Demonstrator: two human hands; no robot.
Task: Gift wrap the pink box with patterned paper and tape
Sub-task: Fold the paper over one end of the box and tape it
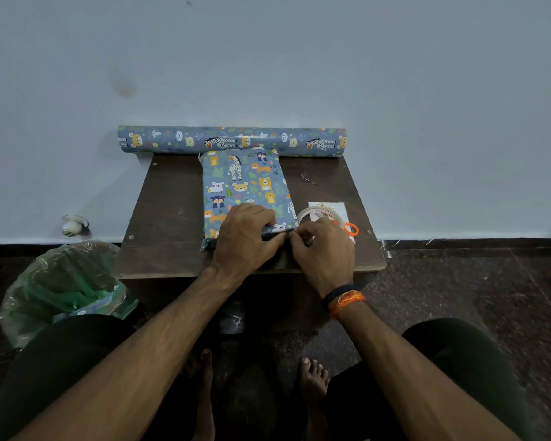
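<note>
The box [244, 183] lies flat on the small dark table [169, 218], fully covered in blue animal-patterned paper; no pink shows. My left hand [247, 238] rests on its near end, fingers curled over the top and thumb on the near edge flap. My right hand [323, 253] pinches the paper flap at the near right corner, fingertips meeting my left thumb. A roll of clear tape [320, 214] sits just beyond my right hand. The rest of the paper roll [233, 141] lies along the wall behind the box.
Orange-handled scissors [350, 229] and a white card [326, 206] lie at the table's right. A paper scrap [309, 179] lies further back. A bin lined with a green bag [61, 288] stands on the floor at left. My knees and bare feet are below the table's front edge.
</note>
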